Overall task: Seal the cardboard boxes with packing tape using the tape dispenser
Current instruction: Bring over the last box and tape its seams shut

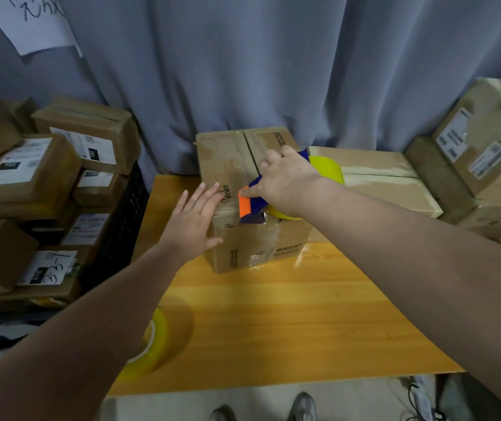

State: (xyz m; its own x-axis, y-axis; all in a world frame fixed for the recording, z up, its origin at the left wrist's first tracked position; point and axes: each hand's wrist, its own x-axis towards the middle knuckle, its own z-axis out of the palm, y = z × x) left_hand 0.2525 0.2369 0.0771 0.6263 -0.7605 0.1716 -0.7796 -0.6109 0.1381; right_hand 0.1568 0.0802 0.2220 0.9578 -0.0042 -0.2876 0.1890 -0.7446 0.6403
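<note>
A cardboard box (228, 165) stands on the wooden table (273, 314), its top flaps closed along a centre seam. My right hand (282, 177) grips a blue and orange tape dispenser (250, 208) with a yellow tape roll (328, 170). The dispenser's head sits at the box's near top edge, over the seam. My left hand (193, 220) lies flat with straight fingers on the box's near left corner, thumb against the front face. Shiny clear tape shows on the box's front side.
A spare yellow tape roll (152, 344) lies on the table near my left forearm. Taped boxes (395, 183) are stacked to the right. Several labelled parcels (30, 168) are piled on the left beside a black crate (121, 226). A grey curtain (273, 71) hangs behind.
</note>
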